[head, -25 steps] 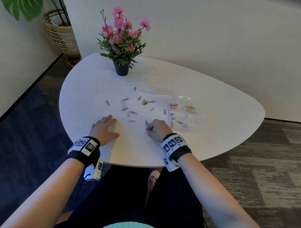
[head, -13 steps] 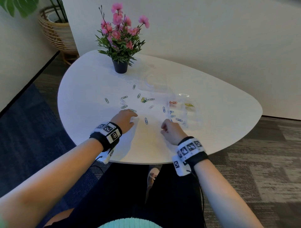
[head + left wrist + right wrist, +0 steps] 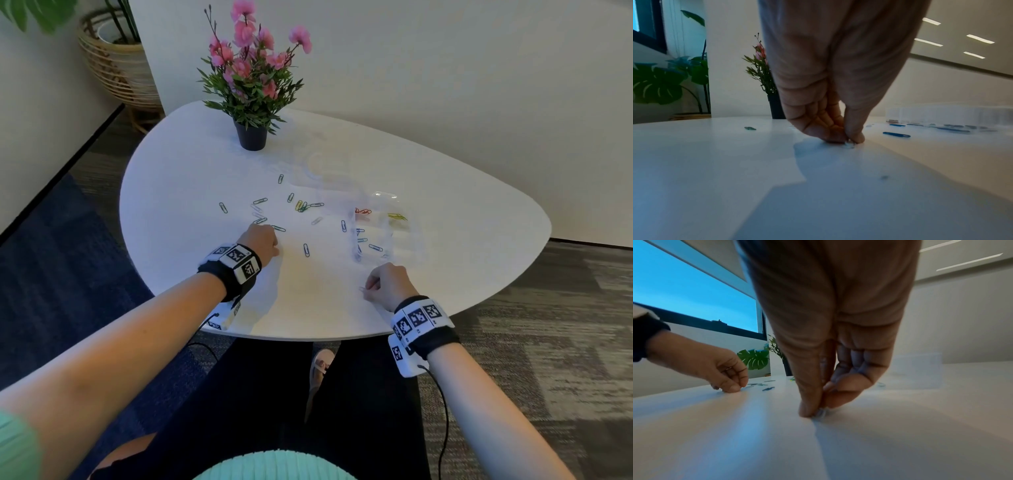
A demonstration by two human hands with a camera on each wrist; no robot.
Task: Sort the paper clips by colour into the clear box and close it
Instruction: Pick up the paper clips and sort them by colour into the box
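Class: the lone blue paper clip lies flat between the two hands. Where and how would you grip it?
Pinch the blue paper clip across its narrow width, coming straight down from above. It lies flat on the white table, so only its long edges offer purchase.

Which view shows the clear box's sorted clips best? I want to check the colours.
The head view: it looks down into the clear box, with red, yellow and blue clips lying in separate compartments. The left wrist view sees the box side-on, with only blurred blue clips low down. The right wrist view shows a faint box wall, with no colours readable.
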